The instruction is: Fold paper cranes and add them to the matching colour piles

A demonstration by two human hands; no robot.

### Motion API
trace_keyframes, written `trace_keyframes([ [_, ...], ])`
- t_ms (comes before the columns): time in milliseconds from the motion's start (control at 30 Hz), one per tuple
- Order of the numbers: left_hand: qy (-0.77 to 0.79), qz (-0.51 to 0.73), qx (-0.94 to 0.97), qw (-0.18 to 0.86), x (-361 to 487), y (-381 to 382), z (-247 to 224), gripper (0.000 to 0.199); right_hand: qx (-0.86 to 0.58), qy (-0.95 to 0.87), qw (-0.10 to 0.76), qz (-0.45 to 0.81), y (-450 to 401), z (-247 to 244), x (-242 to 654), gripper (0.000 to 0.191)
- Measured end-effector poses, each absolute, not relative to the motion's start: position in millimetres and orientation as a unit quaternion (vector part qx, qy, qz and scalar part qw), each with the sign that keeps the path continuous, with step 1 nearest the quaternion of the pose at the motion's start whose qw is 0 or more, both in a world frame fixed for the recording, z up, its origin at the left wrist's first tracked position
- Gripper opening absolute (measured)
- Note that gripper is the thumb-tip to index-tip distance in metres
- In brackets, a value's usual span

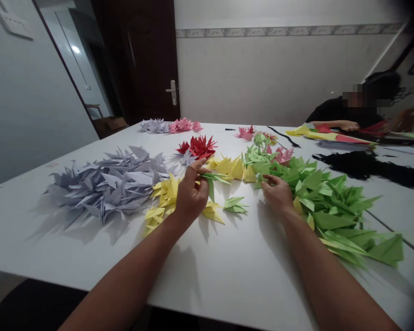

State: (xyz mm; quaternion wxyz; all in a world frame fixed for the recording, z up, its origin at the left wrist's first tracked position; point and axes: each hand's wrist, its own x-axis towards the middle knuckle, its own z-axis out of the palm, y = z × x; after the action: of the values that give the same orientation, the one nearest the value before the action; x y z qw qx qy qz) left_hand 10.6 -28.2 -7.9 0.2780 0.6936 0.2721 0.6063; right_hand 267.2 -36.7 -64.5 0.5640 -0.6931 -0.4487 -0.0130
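My left hand (192,189) is closed on a green folded paper crane (215,177), whose points stick out to the right past the fingers. Below it, one more green paper crane (236,205) lies by itself on the white table (221,257). Yellow paper cranes (165,195) are spread beside and under my left wrist. My right hand (277,193) has its fingertips pinched together at the left edge of a large heap of green paper cranes (326,193). Something small and pale shows at those fingertips, too small to make out. A row of yellow cranes (230,167) stands between both hands.
A big pale lilac heap of cranes (113,181) lies left; red cranes (198,147) sit behind the hands. Pink cranes (181,125) are at the far edge. Right, black strings (369,166) lie near a seated person (334,112) with coloured paper sheets (331,136).
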Motion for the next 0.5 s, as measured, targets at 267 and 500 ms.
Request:
trace_keyframes([
  [267,0.368,0.525,0.748,0.174,-1.4,-22.8,4.0,0.038,-0.745,-0.452,0.485,-0.073,-36.0,-69.2,266.6,0.034],
  [500,0.418,0.447,0.781,0.122,-2.7,-24.1,6.5,0.033,-0.759,-0.481,0.435,-0.061,-30.9,-81.1,273.0,0.036],
])
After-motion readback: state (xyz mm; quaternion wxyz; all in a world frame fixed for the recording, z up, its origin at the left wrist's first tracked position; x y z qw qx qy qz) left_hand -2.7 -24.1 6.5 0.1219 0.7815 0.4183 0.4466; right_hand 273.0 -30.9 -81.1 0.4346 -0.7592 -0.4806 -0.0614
